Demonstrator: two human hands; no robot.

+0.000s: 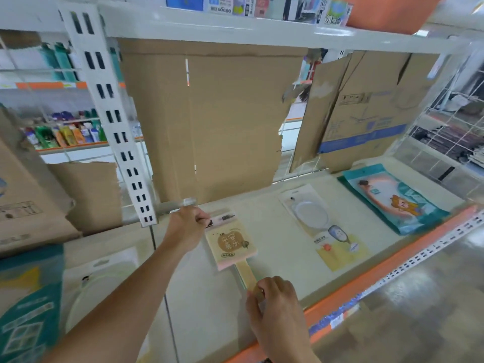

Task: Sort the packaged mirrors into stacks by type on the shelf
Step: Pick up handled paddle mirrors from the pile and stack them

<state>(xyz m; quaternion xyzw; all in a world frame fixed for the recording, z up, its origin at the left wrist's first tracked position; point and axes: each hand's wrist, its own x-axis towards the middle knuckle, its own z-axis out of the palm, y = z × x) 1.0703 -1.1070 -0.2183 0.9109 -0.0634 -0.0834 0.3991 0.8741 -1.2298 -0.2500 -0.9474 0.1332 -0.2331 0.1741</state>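
Paddle mirror pack [231,244] runs near-to-far, left hand [187,226] pinching its far tab, right hand [275,302] gripping the near handle.

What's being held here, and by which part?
The square paddle mirror: left hand pinches its top header, right hand grips the handle's end.

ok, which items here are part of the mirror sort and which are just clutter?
Job:
square pink-and-yellow paddle-shaped packaged mirror
round white handled mirror in clear pack
teal rectangular cartoon pack

Clutter:
brown cardboard sheets
orange plastic basin
coloured bottles on far shelf
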